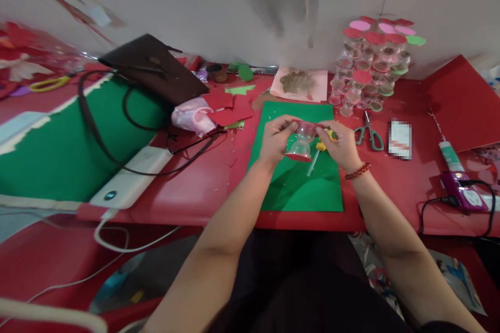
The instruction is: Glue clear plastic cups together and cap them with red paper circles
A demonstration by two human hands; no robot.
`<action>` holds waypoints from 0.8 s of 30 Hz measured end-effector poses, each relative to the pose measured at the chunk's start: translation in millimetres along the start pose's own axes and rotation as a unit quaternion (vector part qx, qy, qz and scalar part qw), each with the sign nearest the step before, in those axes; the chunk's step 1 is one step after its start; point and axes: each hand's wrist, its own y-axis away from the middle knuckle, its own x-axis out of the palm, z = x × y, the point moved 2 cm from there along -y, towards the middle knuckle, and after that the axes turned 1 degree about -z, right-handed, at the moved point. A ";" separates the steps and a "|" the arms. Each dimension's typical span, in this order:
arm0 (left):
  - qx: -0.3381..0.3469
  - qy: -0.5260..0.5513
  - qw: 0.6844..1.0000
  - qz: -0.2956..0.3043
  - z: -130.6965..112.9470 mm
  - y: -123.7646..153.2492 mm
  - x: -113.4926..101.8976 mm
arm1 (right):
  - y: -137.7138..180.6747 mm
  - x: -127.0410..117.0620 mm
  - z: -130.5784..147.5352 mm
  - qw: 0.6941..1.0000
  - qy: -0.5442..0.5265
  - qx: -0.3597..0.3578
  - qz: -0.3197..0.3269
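Observation:
Both hands hold an hourglass-shaped piece (301,144), made of two clear plastic cups joined at their narrow ends with red discs on top and bottom. My left hand (275,138) pinches its upper rim from the left. On the right side of the same rim, the fingers of my right hand (339,144) are closed. It is slightly tilted above a green sheet (300,195). Behind my right fingers lies a yellow tool (322,144) with a clear stick, partly hidden, resembling a glue gun.
Many similar cup pieces (367,62) stand stacked at the back right. Nearby are scissors (367,135), a blurred white card (400,139) and a purple power socket (464,192) with cords. Left are a dark bag (152,67), a white power bank (130,179) and paper scraps (234,109).

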 end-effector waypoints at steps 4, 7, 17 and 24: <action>-0.028 0.029 0.999 0.031 -2.3 1.3 2.2 | -0.1 -0.8 -2.3 1.000 0.024 -0.002 -0.004; -0.023 -0.001 0.999 0.039 -7.3 2.5 3.1 | -0.2 0.6 -4.2 0.998 0.051 -0.025 0.019; 0.010 -0.055 0.998 -0.028 -4.4 1.0 4.5 | 1.7 4.3 -8.1 0.999 0.043 0.006 -0.002; 0.041 -0.119 0.992 0.002 -9.1 3.1 3.8 | 3.1 2.6 -3.9 0.994 0.094 -0.025 -0.044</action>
